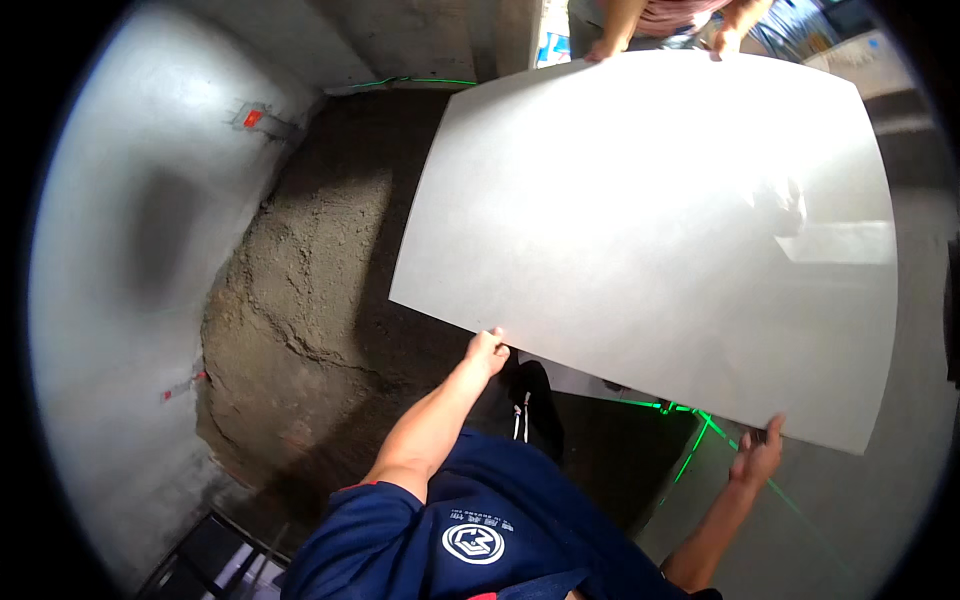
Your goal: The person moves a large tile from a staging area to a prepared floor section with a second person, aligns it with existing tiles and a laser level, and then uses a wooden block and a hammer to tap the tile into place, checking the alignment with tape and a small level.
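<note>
White panel (640, 240) stretches crosswise, long axis slanting nearer rightward; left grip (487, 351) and right grip (757, 456) clasp its edge.

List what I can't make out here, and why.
All in the head view:
Any fingers of the left hand and right hand under the white slab: hidden by it.
What lies beneath the slab: hidden likewise.
Head of the co-worker: cut off by the upper edge.
Dark-framed object, lower left: cut off by the lower edge.

smooth grey wall (100, 300) | rough brown floor (300, 270) | green light lines (691, 450)
</note>
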Motion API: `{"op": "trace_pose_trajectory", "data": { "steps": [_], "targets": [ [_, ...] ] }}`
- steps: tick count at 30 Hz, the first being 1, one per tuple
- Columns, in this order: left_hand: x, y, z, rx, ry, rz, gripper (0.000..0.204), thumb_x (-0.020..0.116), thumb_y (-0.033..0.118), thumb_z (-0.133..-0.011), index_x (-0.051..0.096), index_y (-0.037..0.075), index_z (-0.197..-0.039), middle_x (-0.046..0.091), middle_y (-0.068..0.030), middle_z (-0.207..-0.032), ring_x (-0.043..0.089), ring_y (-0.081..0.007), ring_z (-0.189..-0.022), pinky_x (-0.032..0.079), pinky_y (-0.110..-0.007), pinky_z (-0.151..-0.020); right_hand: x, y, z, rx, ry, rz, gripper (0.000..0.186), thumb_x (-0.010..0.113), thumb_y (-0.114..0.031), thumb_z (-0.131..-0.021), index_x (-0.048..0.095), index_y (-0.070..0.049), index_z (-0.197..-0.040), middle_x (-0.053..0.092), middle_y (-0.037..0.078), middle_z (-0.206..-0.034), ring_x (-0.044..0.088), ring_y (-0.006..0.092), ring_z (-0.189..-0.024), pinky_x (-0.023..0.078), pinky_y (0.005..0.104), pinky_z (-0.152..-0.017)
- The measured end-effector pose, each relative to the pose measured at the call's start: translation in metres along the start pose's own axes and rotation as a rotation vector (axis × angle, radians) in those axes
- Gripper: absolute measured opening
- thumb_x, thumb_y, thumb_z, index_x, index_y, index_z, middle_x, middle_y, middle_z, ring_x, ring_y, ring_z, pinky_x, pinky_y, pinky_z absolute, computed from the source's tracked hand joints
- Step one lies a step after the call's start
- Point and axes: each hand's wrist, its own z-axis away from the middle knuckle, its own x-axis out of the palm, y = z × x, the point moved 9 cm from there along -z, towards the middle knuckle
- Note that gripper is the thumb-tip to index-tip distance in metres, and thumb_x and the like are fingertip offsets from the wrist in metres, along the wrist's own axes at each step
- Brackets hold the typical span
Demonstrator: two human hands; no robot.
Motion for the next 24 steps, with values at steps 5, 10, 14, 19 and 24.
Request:
{"op": "trace_pose_trajectory", "data": {
  "steps": [5, 10, 14, 19, 24],
  "targets": [
    [-0.027, 0.020, 0.045, 0.088, 0.092, -0.048, 0.008, 0.054, 0.001, -0.095, 0.053, 0.006, -0.090, 0.051, -0.0020, -0.084, 0.037, -0.0137, -0.057, 0.025, -0.029, -0.046, -0.030, 0.043, 0.001, 0.111, -0.076, -0.020, 0.044, 0.059, -0.043, -0.097, 0.058, -0.001, -0.111, 0.065, 0.006, -0.094, 0.061, 0.0132, -0.072, 0.036, 0.0220, -0.048],
    [-0.071, 0.034, 0.023, 0.134, -0.028, -0.037, 0.009, 0.055, 0.001, -0.092, 0.054, 0.009, -0.087, 0.053, -0.0013, -0.077, 0.042, -0.0132, -0.056, 0.024, -0.029, -0.043, -0.054, 0.102, 0.019, 0.234, -0.059, -0.007, 0.060, 0.058, -0.050, -0.096, 0.052, -0.002, -0.131, 0.064, 0.010, -0.118, 0.065, 0.0190, -0.087, 0.048, 0.0221, -0.057],
    [-0.098, 0.034, 0.025, 0.197, 0.028, -0.179, 0.007, 0.060, 0.005, -0.089, 0.053, 0.007, -0.091, 0.054, -0.0044, -0.078, 0.047, -0.0151, -0.057, 0.027, -0.029, -0.041, -0.093, 0.155, 0.054, 0.319, -0.008, -0.037, 0.072, 0.061, -0.054, -0.092, 0.046, -0.003, -0.141, 0.057, 0.012, -0.131, 0.063, 0.0230, -0.100, 0.054, 0.0242, -0.071],
    [-0.115, 0.021, 0.034, 0.279, 0.108, -0.110, 0.029, 0.063, 0.007, -0.085, 0.047, 0.008, -0.109, 0.055, -0.0065, -0.094, 0.051, -0.0181, -0.064, 0.031, -0.033, -0.044, -0.120, 0.189, 0.061, 0.484, -0.189, 0.072, 0.073, 0.063, -0.055, -0.091, 0.046, -0.004, -0.139, 0.060, 0.012, -0.125, 0.064, 0.0196, -0.091, 0.050, 0.0215, -0.055],
    [-0.148, 0.067, 0.055, 0.302, 0.086, -0.232, 0.033, 0.061, 0.004, -0.082, 0.045, 0.003, -0.111, 0.056, -0.0107, -0.098, 0.055, -0.0204, -0.076, 0.041, -0.036, -0.051, -0.143, 0.234, 0.149, 0.455, 0.021, 0.047, 0.061, 0.061, -0.058, -0.091, 0.055, -0.007, -0.125, 0.063, 0.006, -0.078, 0.039, 0.0098, -0.045, 0.027, 0.0220, -0.035]
  ]
}}
